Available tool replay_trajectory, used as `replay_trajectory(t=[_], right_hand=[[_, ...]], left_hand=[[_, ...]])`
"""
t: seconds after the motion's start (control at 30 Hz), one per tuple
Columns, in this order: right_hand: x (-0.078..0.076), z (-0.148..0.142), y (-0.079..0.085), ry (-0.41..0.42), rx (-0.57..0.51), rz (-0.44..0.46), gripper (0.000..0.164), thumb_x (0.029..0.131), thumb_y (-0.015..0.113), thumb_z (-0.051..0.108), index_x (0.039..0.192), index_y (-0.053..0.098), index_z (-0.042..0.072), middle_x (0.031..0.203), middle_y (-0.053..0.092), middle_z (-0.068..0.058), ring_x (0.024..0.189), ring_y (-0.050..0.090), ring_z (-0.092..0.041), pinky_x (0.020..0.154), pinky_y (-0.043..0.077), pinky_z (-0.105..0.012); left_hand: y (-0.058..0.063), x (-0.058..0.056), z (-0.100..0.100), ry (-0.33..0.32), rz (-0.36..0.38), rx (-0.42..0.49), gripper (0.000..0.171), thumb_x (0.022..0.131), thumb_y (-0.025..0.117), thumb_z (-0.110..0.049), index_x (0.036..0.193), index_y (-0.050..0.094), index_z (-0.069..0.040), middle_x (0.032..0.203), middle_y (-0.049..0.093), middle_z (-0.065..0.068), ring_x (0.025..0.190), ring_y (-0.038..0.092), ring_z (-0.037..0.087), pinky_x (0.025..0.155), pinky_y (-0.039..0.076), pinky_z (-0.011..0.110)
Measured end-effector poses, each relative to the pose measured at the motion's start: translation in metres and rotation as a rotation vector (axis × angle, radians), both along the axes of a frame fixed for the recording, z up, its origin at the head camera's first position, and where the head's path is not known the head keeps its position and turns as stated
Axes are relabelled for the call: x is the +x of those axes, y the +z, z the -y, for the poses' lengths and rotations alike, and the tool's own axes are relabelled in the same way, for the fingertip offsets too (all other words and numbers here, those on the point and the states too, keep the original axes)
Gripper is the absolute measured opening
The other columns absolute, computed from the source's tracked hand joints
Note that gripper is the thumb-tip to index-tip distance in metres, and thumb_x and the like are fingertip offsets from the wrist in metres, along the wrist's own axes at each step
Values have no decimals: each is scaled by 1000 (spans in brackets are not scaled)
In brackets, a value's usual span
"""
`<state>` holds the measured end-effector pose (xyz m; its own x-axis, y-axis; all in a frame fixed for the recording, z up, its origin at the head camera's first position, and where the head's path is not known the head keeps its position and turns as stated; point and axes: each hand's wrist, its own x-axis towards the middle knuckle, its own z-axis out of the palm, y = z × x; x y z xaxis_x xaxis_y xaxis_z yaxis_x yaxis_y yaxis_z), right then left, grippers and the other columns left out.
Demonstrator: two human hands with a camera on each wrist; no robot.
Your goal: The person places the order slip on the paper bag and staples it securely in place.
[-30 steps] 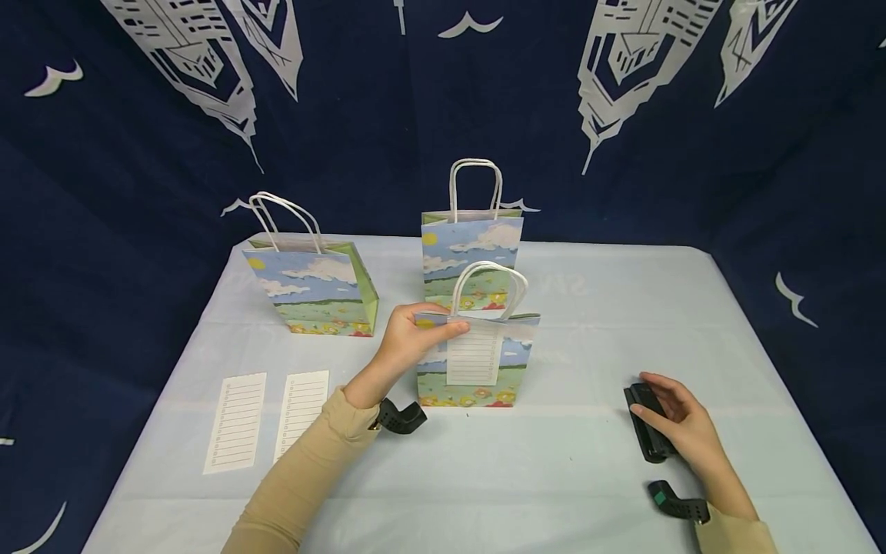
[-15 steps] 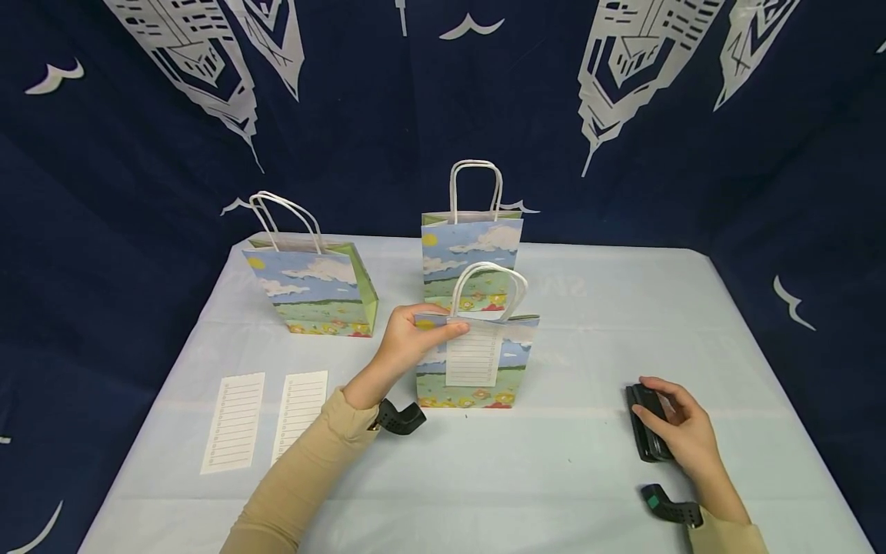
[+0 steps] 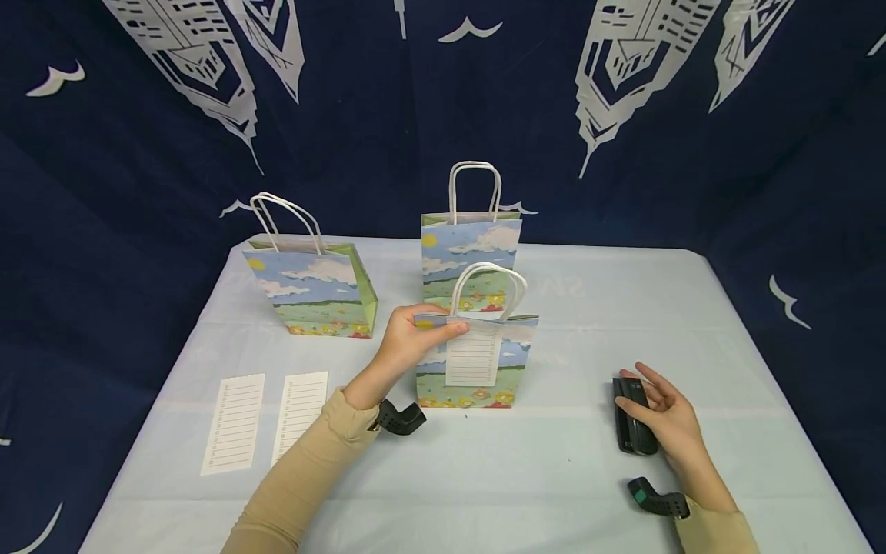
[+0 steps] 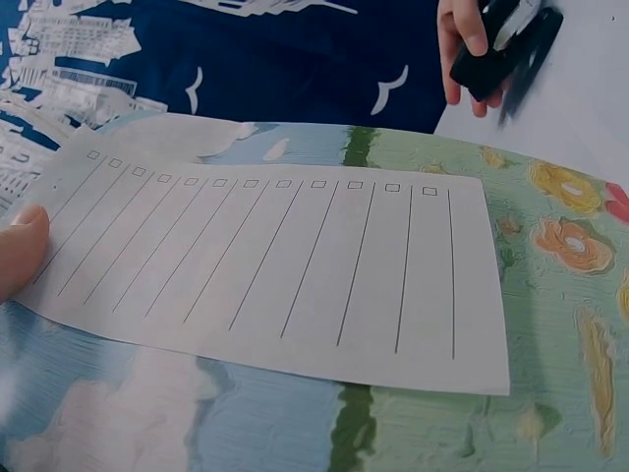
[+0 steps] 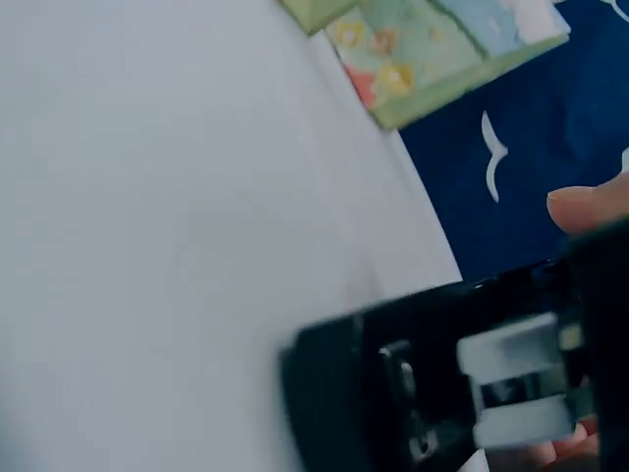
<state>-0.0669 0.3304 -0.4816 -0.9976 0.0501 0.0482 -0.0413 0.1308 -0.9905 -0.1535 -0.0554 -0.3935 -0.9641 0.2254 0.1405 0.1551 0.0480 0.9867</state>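
My left hand (image 3: 415, 342) pinches the top edge of the front paper gift bag (image 3: 515, 377), thumb in front. Under that thumb a white lined checklist slip (image 3: 473, 358) lies against the bag's face, its upper end at the bag's rim. The left wrist view shows the slip (image 4: 265, 256) close up, with a row of small boxes and the thumb (image 4: 20, 251) on its end. At the right, my right hand (image 3: 674, 431) grips a black stapler (image 3: 631, 419) between thumb and fingers. In the right wrist view the stapler (image 5: 393, 374) is blurred and partly cut off.
A second gift bag (image 3: 471, 238) stands upright just behind the front one. Another bag (image 3: 318, 285) stands at the back left. Two more checklist slips (image 3: 234, 423) lie on the white-covered table (image 3: 554, 477) at the left, one partly behind my left sleeve. A dark blue printed cloth (image 3: 443, 115) hangs behind.
My right hand has shifted slightly to the left with the stapler, which now stands more upright in the head view. The left hand, bag and slip have stayed in place.
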Motion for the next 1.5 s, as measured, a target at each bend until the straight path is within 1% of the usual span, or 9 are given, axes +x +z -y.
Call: replay_trajectory(t=[0.1, 0.17, 0.33, 0.5, 0.73, 0.97, 1.1, 1.3, 1.5], right_hand=[[-3, 6, 7, 44, 15, 41, 67, 85, 66, -3, 144, 32, -1, 116, 62, 16, 111, 50, 7, 84, 41, -7], [-5, 10, 12, 89, 53, 45, 67, 87, 65, 0, 145, 31, 0, 120, 60, 15, 121, 40, 8, 90, 35, -6], [-12, 24, 27, 151, 87, 36, 66, 87, 66, 2, 145, 34, 6, 122, 58, 14, 121, 43, 4, 90, 38, -9], [-23, 41, 47, 201, 121, 55, 60, 86, 67, 4, 140, 41, 2, 112, 63, 14, 98, 61, -2, 78, 49, -16], [-37, 60, 71, 263, 122, 3, 55, 89, 65, 5, 136, 40, -6, 112, 66, 0, 97, 64, -9, 80, 50, -20], [-41, 78, 98, 319, 170, -145, 46, 91, 59, 0, 133, 42, -1, 106, 62, 4, 90, 66, -11, 76, 52, -22], [-42, 91, 115, 361, 84, -202, 48, 85, 60, -11, 127, 46, 7, 101, 59, -5, 84, 68, -15, 71, 54, -26], [-45, 110, 134, 409, -23, -231, 64, 78, 63, -18, 134, 46, 6, 104, 63, -8, 89, 67, -19, 74, 54, -29], [-47, 126, 147, 373, -10, -217, 46, 74, 70, -14, 116, 56, -1, 100, 68, -4, 87, 67, -20, 74, 53, -30]], left_hand=[[0, 0, 0, -3, -13, 6, 23, 76, 79, -14, 93, 73, 1, 67, 66, -1, 47, 29, 12, 52, 34, 27], [0, 0, 0, -3, -17, 8, 23, 76, 80, -13, 93, 73, 1, 73, 68, 0, 51, 38, 12, 56, 39, 26], [1, 1, 0, 0, -20, 4, 23, 76, 80, -13, 93, 73, 1, 83, 70, 3, 71, 54, 13, 66, 46, 28], [1, 0, 0, -11, -27, 16, 23, 77, 79, -15, 94, 73, 0, 75, 69, 1, 56, 40, 13, 57, 37, 27], [-1, 0, 0, -13, -39, 26, 23, 78, 78, -15, 94, 73, 1, 62, 62, -2, 44, 25, 11, 50, 30, 26], [2, 2, 0, -7, -27, 17, 24, 77, 78, -15, 94, 73, 1, 62, 62, -3, 47, 29, 11, 51, 31, 25], [2, 1, 0, -4, -29, 12, 24, 77, 79, -16, 93, 73, 1, 68, 65, -3, 47, 29, 11, 51, 32, 25], [1, 1, 1, 6, -20, -3, 25, 77, 79, -17, 95, 73, -1, 59, 60, -5, 42, 24, 10, 47, 31, 24], [1, 1, 1, -4, -10, -6, 26, 77, 78, -18, 96, 72, -1, 53, 54, -5, 42, 24, 11, 47, 31, 25]])
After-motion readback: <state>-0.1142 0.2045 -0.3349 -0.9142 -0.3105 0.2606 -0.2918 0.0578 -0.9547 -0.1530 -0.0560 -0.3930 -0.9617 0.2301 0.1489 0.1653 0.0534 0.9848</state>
